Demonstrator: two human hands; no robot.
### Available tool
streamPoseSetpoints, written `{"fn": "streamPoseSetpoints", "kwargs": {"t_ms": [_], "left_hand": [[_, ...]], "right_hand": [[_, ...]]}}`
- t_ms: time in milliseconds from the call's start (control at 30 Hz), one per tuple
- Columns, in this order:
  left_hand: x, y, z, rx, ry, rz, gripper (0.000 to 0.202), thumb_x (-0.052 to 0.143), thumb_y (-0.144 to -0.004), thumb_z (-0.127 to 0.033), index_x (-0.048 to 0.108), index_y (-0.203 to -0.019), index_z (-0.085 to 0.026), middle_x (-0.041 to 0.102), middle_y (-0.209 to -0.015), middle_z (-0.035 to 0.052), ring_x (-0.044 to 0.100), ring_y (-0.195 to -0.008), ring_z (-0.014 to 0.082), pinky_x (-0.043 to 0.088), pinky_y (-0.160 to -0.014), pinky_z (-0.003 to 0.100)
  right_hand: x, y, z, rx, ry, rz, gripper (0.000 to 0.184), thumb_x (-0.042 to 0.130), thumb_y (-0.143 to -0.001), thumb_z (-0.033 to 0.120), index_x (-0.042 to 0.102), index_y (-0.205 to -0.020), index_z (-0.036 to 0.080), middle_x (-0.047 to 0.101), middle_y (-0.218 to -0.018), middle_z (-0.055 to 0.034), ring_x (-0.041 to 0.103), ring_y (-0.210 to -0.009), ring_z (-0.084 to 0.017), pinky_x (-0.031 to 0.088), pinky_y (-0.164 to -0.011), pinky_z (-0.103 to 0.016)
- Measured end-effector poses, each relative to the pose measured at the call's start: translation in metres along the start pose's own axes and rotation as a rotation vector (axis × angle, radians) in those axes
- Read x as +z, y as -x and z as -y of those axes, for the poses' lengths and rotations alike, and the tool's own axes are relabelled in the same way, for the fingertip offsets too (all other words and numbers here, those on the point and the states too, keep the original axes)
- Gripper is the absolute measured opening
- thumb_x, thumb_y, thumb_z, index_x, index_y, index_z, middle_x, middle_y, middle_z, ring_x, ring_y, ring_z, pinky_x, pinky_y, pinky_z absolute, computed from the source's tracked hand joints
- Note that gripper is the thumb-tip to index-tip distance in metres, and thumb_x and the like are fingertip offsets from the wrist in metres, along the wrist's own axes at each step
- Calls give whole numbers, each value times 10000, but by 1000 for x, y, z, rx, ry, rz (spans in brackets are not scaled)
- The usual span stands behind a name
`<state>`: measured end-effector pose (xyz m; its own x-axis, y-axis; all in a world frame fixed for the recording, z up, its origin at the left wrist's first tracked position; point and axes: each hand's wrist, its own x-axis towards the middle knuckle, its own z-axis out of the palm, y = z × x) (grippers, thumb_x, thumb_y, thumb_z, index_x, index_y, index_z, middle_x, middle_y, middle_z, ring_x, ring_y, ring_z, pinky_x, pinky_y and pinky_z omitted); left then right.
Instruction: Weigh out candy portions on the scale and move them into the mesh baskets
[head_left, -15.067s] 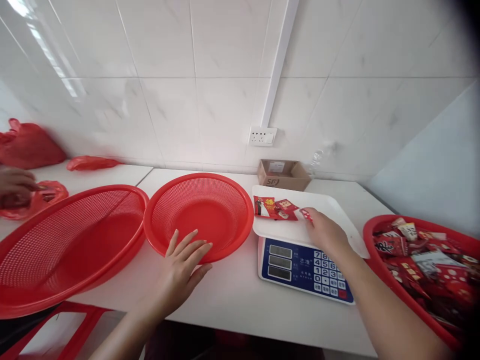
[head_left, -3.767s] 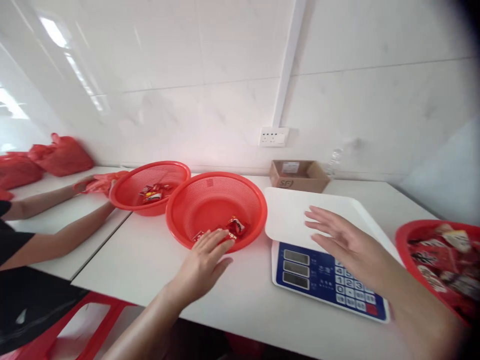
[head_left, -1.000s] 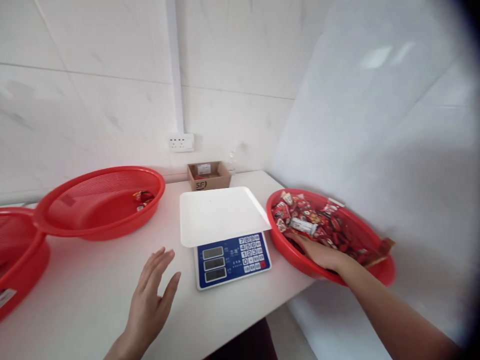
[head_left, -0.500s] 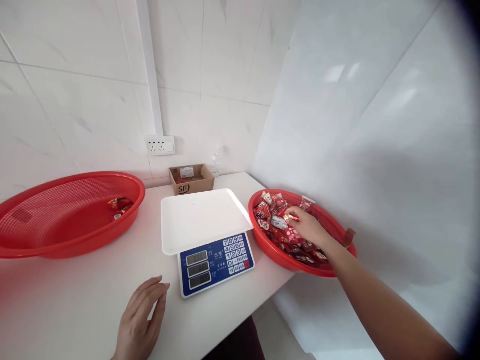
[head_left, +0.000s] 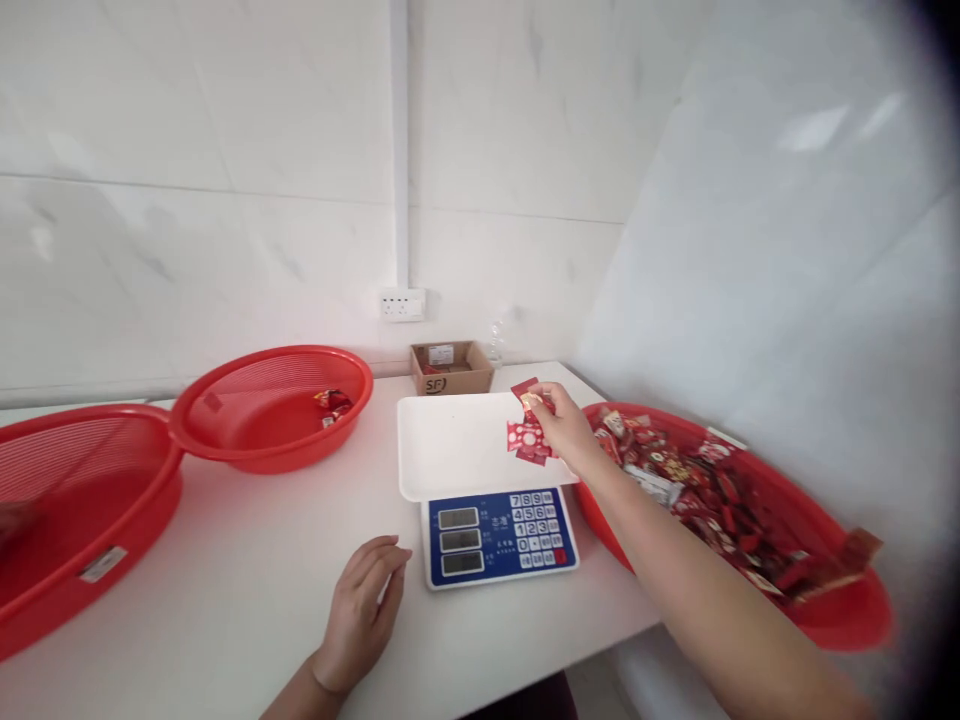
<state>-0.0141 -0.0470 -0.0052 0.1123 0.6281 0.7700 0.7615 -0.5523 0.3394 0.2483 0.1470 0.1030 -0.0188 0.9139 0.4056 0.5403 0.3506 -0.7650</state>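
Several small red snack packets [head_left: 531, 438], one with white dots, hang from my right hand [head_left: 561, 425], whose thumb and fingers are closed on them. That hand is over the right part of the white weighing tray of the digital scale [head_left: 491, 540]. Whether the lowest packets touch the tray, I cannot tell. My left hand [head_left: 365, 600] rests on the white table just left of the scale's keypad, fingers loosely bent, thumb apart, holding nothing. To the right, partly behind my right forearm, a red basket [head_left: 847, 620] holds a heap of similar packets.
A second red basket [head_left: 262, 455] at the back left has a few packets in it. Nearer on the left stands another red basket [head_left: 150, 530], cut off by the frame edge. Behind the scale are a cardboard box [head_left: 457, 380] and a clear plastic bottle [head_left: 496, 342] by the wall.
My right hand has left the right basket with packets and moved left over the scale's tray. The view has turned left, bringing the near left basket into sight. My left hand stays beside the scale.
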Motion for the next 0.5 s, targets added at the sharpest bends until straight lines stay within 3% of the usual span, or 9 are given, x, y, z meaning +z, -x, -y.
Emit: {"fn": "streamPoseSetpoints", "kwargs": {"t_ms": [100,200,300,500], "left_hand": [[-4,0,0,-52,-11,-22,232,461,-877,-75,599,-982,-228,713,-837,44,687,-897,208,577,-760,341],[-5,1,2,-96,-3,-39,233,449,-881,-85,605,-976,-229,712,-831,49,687,-893,214,578,-754,358],[-5,1,2,-108,21,-43,235,450,-883,-81,598,-986,-230,708,-839,48,679,-906,211,578,-760,356],[-6,2,-4,-83,29,-42,259,466,-884,-73,572,-1060,-230,697,-918,55,655,-957,209,558,-815,365]], "right_hand": [[40,1,8,-13,-75,70,256,453,-822,376,537,-1026,246,658,-1026,-28,621,-915,-188,486,-825,-360],[58,3,10,5,-105,113,291,447,-798,328,538,-1061,243,648,-1072,-43,625,-888,-186,517,-735,-345],[55,5,13,8,-106,152,337,426,-800,329,535,-1106,240,635,-1118,-59,628,-869,-186,529,-676,-337],[27,25,14,-90,11,344,277,545,-765,392,657,-981,260,670,-1125,-52,598,-1076,-251,469,-929,-428]]}}
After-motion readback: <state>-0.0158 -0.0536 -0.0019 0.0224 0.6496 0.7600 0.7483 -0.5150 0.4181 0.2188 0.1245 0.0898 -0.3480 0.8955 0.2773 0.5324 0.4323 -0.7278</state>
